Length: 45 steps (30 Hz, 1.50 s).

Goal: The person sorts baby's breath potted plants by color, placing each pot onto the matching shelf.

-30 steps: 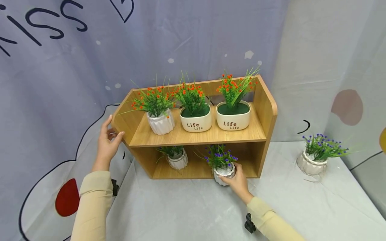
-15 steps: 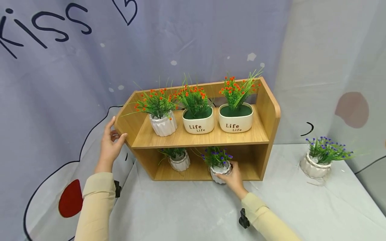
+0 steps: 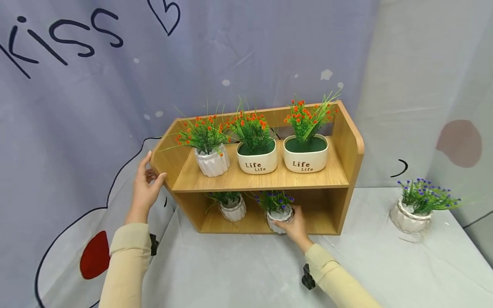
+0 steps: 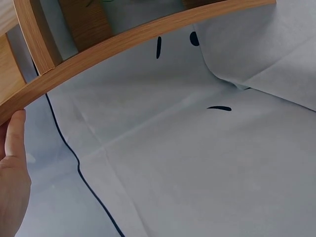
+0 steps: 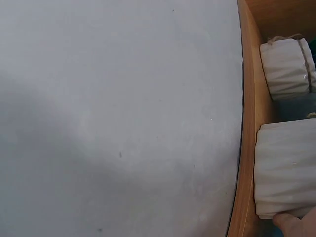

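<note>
My right hand (image 3: 296, 226) holds a small white ribbed pot (image 3: 278, 219) of purple artificial flowers in the lower compartment of the wooden shelf (image 3: 262, 182). Its thumb is across the front and the fingers are at the right side. In the right wrist view, the held pot (image 5: 284, 170) stands just inside the front board, thumb at its lower edge. To its left is another white pot (image 3: 233, 209) with greenery, twine round its rim. My left hand (image 3: 146, 188) touches the shelf's left side panel, thumb at the front edge and index finger extended higher up.
On the upper board stand a white ribbed pot (image 3: 212, 163) and two oval cream planters marked "Life", a left one (image 3: 257, 163) and a right one (image 3: 306, 160), all with orange flowers. A purple-flowered pot (image 3: 410, 218) sits on the grey-covered table (image 3: 231, 269) at right.
My right hand has moved the purple-flowered pot left and farther into the lower compartment, beside the other pot. The left hand stays at the side panel. The head view has shifted slightly.
</note>
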Motion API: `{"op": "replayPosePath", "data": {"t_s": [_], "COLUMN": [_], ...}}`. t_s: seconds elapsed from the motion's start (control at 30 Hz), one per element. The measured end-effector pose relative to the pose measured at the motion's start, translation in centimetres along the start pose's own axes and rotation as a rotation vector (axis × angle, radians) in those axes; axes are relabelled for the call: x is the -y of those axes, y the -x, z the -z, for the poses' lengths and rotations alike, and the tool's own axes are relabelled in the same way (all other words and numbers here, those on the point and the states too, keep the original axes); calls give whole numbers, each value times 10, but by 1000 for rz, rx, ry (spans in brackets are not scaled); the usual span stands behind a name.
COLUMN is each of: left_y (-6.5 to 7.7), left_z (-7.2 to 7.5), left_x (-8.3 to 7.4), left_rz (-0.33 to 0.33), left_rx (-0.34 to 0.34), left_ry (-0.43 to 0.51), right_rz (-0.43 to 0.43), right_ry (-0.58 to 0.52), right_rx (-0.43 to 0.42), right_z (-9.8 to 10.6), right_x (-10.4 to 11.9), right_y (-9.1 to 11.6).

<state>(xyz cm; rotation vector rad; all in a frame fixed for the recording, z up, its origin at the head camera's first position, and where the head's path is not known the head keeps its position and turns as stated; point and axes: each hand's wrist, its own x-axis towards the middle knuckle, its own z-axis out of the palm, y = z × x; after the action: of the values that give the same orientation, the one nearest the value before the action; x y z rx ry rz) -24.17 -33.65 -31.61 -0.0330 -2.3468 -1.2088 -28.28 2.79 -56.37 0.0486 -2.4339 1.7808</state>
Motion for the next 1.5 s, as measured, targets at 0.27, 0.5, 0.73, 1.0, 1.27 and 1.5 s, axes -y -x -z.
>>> {"op": "replayPosePath", "data": {"t_s": [0.27,0.5,0.73,1.0,1.27,1.5], "left_y": [1,1,1,-6,-12,-11], "left_z": [-1,-3,-3,-4,-4,-7], "left_x": [-2,-2,-2,18,38,39], "left_rz": [-27,-19,-23,-32,-73,-62], "left_rx": [-19,-8,-8,-21,-44,-44], "left_ry": [-18,-18,-33,-27,-43,-63], "right_rz": [26,49,30,30,33,35], "right_ry": [-40,-51,-63,-61,-54,-16], "right_rx": [4,-37,-35,-50,-36,-53], "right_z": [-10,-18,-24,-32,-41,-47], "right_x": [0,1,6,5,8,8], "right_y": [-8,-13,-19,-25,-31,-38]}}
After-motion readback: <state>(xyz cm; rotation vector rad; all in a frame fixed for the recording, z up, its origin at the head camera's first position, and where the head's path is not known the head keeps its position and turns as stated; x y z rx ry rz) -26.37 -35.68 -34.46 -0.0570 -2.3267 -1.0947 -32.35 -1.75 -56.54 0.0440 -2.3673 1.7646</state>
